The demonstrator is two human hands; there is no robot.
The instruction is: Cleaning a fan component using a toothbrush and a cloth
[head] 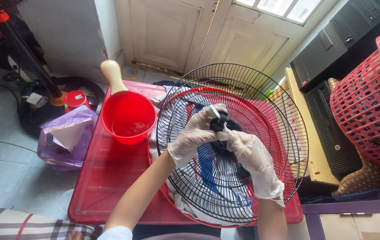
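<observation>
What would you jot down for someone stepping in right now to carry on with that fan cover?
Left hand: gloved, fingers on the black hub at the centre of the wire fan guard.
Right hand: gloved, grip on the same hub from the other side.
The guard rests over a cloth in a red basin on the red table. A red scoop holding a little water stands beside it.
Done: guard is off the fan and set on the basin.
Left: hub work under way; whether the guard is clean cannot be told.

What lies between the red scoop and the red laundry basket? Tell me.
The head view shows the black fan guard, held at its hub by both gloved hands, between the red scoop and the basket.
</observation>
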